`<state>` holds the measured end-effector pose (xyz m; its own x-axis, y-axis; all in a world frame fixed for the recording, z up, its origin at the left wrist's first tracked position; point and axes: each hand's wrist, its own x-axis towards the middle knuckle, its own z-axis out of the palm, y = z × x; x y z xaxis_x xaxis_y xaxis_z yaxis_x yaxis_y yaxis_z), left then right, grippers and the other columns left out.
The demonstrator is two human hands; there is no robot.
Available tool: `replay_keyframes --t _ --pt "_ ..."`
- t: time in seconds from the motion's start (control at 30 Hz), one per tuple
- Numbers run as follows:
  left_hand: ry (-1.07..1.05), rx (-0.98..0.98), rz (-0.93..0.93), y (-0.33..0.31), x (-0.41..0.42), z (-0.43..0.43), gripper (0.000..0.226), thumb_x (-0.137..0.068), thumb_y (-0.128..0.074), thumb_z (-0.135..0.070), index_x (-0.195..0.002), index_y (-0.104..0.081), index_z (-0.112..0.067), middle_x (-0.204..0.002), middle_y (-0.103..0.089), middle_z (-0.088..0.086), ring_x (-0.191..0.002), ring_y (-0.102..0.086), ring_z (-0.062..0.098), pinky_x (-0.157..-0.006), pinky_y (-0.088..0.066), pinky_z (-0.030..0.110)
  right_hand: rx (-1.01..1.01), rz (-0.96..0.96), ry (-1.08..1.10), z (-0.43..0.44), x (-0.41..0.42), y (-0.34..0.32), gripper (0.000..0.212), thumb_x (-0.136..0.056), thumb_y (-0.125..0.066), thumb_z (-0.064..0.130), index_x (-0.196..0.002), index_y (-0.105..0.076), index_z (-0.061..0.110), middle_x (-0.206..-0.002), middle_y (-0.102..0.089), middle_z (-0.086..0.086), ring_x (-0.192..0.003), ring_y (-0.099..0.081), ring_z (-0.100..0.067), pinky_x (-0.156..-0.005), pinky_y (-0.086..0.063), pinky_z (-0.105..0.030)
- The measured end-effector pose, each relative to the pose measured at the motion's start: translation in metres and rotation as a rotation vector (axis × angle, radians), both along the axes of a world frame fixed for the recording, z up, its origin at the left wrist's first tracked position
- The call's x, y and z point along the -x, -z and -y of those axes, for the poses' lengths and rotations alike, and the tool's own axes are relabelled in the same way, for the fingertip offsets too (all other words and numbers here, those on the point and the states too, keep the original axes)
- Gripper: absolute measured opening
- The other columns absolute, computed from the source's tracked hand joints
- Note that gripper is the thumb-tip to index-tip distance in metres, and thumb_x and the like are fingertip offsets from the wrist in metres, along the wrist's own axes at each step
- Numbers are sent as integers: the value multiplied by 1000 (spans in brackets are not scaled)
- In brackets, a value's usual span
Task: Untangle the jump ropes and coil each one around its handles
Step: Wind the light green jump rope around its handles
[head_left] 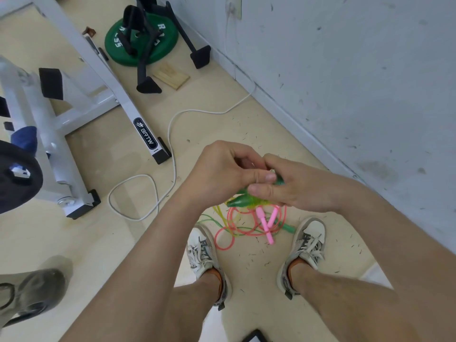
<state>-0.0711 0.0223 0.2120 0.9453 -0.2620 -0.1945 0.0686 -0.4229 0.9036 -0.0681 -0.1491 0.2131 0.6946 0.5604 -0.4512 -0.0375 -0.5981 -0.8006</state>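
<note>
While my left hand point(219, 169) and right hand point(291, 188) hold the green handles point(240, 199), fingers curled round them, just above the pink handles point(265, 218), I judge one rope part-coiled and the pink rope point(228, 233) around the pink handles not yet untangled.

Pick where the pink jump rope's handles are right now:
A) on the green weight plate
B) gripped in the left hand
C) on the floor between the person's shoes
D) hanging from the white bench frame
C: the pink handles lie on the floor between the shoes, while the left hand and right hand hold the green handles.
</note>
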Motion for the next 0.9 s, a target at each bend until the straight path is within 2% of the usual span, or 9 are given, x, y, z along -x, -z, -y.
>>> replay_keyframes --t 0.13,0.2,0.3,0.37,0.5,0.6,0.73,0.83,0.9 --pt "78 130 -207 -2 -3 -12 27 -64 -82 -28 -67 -71 -4 -54 -55 8 -50 -45 12 -49 -37 22 -105 -81 34 -3 6 -10 51 -65 -58 67 -80 -51 18 -66 -50 6 -56 -52 -11 -59 -47 -32" --pt "91 141 -251 -2 -2 -15 37 -68 -77 -37 -58 -66 -4 -47 -47 5 -44 -38 11 -45 -32 20 -198 -127 124 -5 9 -17 38 -75 -49 65 -71 -57 28 -61 -47 7 -50 -51 -8 -54 -50 -23" --pt "34 246 -326 -1 0 -7 47 -75 -61 -39 -56 -58 3 -43 -51 4 -38 -43 9 -43 -36 14 -296 -148 360 -5 9 -22 46 -94 -35 56 -74 -62 26 -45 -46 10 -40 -47 -5 -40 -41 -13" --pt "-6 412 -446 1 1 0 41 -76 -59 -36 -56 -54 0 -39 -49 0 -33 -42 7 -38 -34 12 -325 -129 463 -7 8 -21 45 -98 -38 52 -70 -64 29 -50 -50 8 -44 -50 -11 -41 -43 -18" --pt "-54 642 -560 12 2 12 34 -83 -59 -35 -60 -42 -16 -42 -30 -5 -38 -23 5 -39 -17 13 -412 -147 645 -15 6 -13 39 -99 -44 25 -62 -58 24 -53 -45 -4 -35 -35 -15 -38 -24 -14" --pt "-78 439 -461 17 2 21 39 -100 -37 -18 -61 -40 -19 -42 -30 -3 -41 -20 10 -43 -12 20 -418 -174 882 -17 1 -4 35 -92 -46 18 -56 -46 19 -48 -38 -6 -32 -32 -16 -36 -22 -14" --pt "38 -161 -128 16 12 42 47 -103 -31 -33 -62 -43 -15 -48 -46 -5 -46 -40 13 -51 -33 27 -397 -175 1118 -10 -10 1 29 -93 -39 17 -64 -38 16 -52 -36 -7 -32 -33 -16 -36 -24 -15" --pt "188 -588 170 14 20 50 42 -102 -29 -37 -74 -51 -15 -63 -55 3 -65 -51 25 -60 -38 35 -11 242 988 -4 -12 12 34 -96 -36 18 -62 -35 17 -62 -41 0 -55 -43 -19 -50 -37 -29" --pt "255 -752 319 12 21 50 36 -101 -31 -36 -81 -52 -16 -63 -46 1 -65 -48 28 -55 -29 34 181 434 839 -5 -10 18 37 -101 -32 21 -63 -32 20 -64 -40 2 -58 -38 -11 -55 -27 -36"
